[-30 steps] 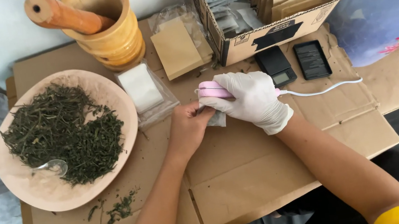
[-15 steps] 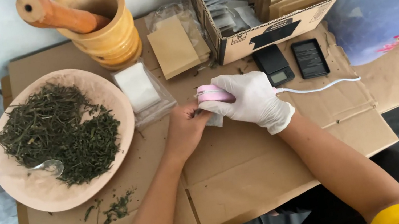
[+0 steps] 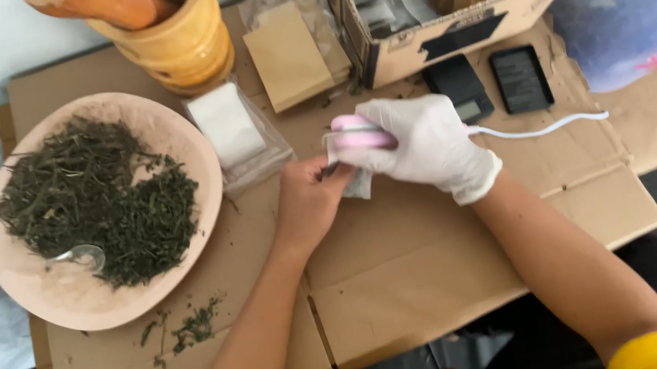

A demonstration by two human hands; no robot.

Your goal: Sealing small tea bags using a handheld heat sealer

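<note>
Fingers of the gloved right hand [image 3: 429, 145] wrap around a pink handheld sealer [image 3: 360, 136], clamping it on a small pale sachet [image 3: 356, 181]. Bare left hand [image 3: 309, 201] pinches the sachet's edge, just above the cardboard-covered worktop [image 3: 414, 268], beside the wooden dish of dried herbs [image 3: 97, 210].

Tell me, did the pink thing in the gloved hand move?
No. The pink sealer sits below the cardboard box, left of the black scales, as before.

Soft, even daylight fills the scene, brightest toward twelve o'clock, with no harsh glare. Shadows are faint: a thin one under the shallow pale wooden bowl [image 3: 54, 297] at nine o'clock. The white-gloved right hand [image 3: 419, 142] looks slightly motion-blurred, and edges toward six o'clock fall dim and soft.
</note>
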